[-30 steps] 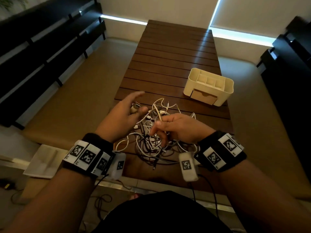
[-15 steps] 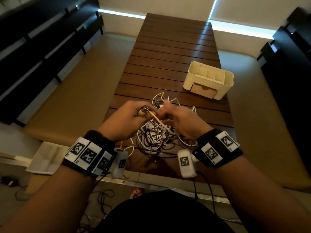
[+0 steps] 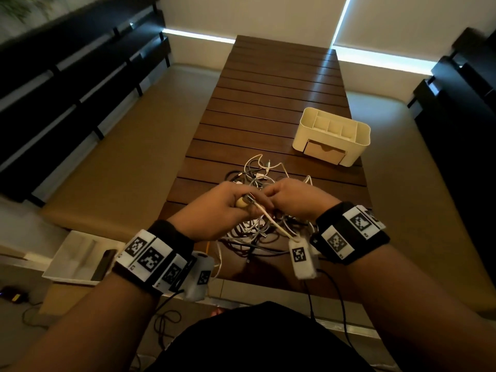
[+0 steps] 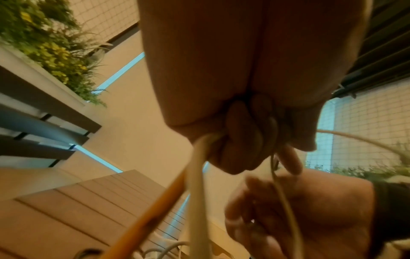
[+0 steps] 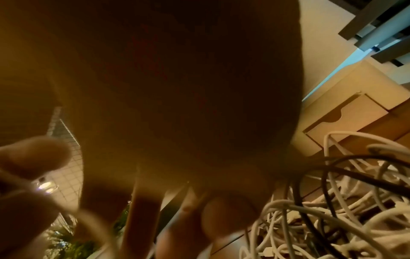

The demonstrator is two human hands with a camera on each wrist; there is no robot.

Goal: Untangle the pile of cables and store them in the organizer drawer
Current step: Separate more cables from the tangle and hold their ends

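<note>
Left hand: the left hand [image 3: 214,208] has been drawn back over the pile, fingers [image 4: 241,140] curled round a cream cable [image 3: 271,220] just behind its plug.
Right hand: the right hand [image 3: 298,200] has been brought against the left; its grip cannot be told.
Pile of cables: the pile of cables [image 3: 257,234] lies beneath both hands on the tabletop [image 3: 268,108].
Organizer: the organizer [image 3: 332,135] stands beyond the fingers, drawer closed.
Meaning: one cable has been singled out; nothing is stored yet.

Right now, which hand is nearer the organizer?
Right. The right hand works at the cable pile on the organizer's side of the table; the left hand, holding a white cable, sits farther left.
</note>
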